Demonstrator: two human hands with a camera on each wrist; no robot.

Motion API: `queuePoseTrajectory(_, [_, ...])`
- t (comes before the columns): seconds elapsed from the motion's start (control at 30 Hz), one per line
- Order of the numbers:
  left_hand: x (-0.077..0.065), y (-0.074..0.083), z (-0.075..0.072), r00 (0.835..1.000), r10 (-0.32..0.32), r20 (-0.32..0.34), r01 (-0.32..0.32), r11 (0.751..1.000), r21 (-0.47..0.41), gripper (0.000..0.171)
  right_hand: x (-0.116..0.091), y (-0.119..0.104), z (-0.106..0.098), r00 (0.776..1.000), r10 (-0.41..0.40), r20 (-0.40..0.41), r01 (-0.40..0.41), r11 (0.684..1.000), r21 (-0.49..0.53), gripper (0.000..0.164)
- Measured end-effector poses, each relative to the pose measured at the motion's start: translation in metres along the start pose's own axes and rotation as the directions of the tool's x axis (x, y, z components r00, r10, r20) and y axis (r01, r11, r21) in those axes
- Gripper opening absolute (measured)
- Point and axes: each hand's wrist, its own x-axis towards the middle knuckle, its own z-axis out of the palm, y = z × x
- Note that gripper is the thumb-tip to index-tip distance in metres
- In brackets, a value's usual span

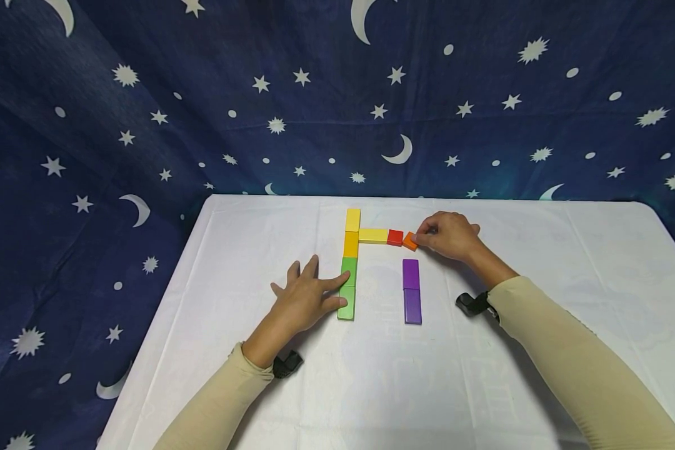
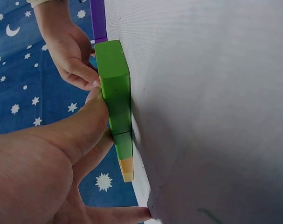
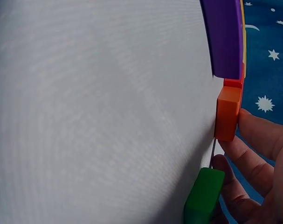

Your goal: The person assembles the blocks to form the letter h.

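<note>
My right hand (image 1: 449, 235) pinches a small orange block (image 1: 409, 241) between thumb and finger. The orange block is tilted, with a narrow gap between it and a red block (image 1: 395, 237). A darker green block (image 3: 204, 196) appears by the right hand's other fingers in the right wrist view; whether they hold it I cannot tell. It is hidden in the head view. With fingers spread, my left hand (image 1: 299, 302) touches the column's two light green blocks (image 1: 346, 304). Index finger and thumb lie on them. Above these stand an orange-yellow block (image 1: 351, 244) and a yellow block (image 1: 352, 220).
A long pale yellow block (image 1: 373, 235) runs sideways from the column to the red block. Two purple blocks (image 1: 412, 290) lie end to end, apart from the others. White cloth covers the table (image 1: 247, 250); a dark blue star-patterned curtain (image 1: 326, 112) hangs behind it.
</note>
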Motion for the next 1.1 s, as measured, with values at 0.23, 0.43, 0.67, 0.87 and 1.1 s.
queuePoseTrajectory(0.23, [0.0, 0.001, 0.0, 1.0, -0.002, -0.002, 0.002, 1.0, -0.001, 0.056, -0.001, 0.001, 0.0, 1.0, 0.003, -0.004, -0.003, 1.0, 0.002, 0.02])
queuePoseTrajectory(0.43, [-0.001, 0.001, -0.001, 1.0, 0.005, -0.007, -0.005, 1.0, -0.006, 0.056, -0.002, 0.0, -0.001, 1.0, 0.002, -0.003, -0.002, 1.0, 0.004, 0.02])
queuePoseTrajectory(0.67, [-0.001, 0.001, -0.001, 1.0, 0.008, -0.005, -0.008, 1.0, -0.009, 0.056, -0.003, 0.0, 0.0, 1.0, 0.002, -0.007, -0.002, 1.0, 0.007, 0.02])
queuePoseTrajectory(0.87, [-0.001, 0.001, -0.001, 1.0, 0.007, -0.002, -0.007, 1.0, -0.006, 0.056, -0.002, 0.001, -0.001, 1.0, 0.011, 0.002, -0.011, 1.0, -0.003, 0.022])
queuePoseTrajectory(1.1, [-0.001, 0.001, -0.001, 1.0, 0.006, 0.004, -0.006, 1.0, -0.013, 0.056, -0.006, 0.007, -0.014, 1.0, 0.02, -0.001, -0.02, 1.0, -0.019, 0.03])
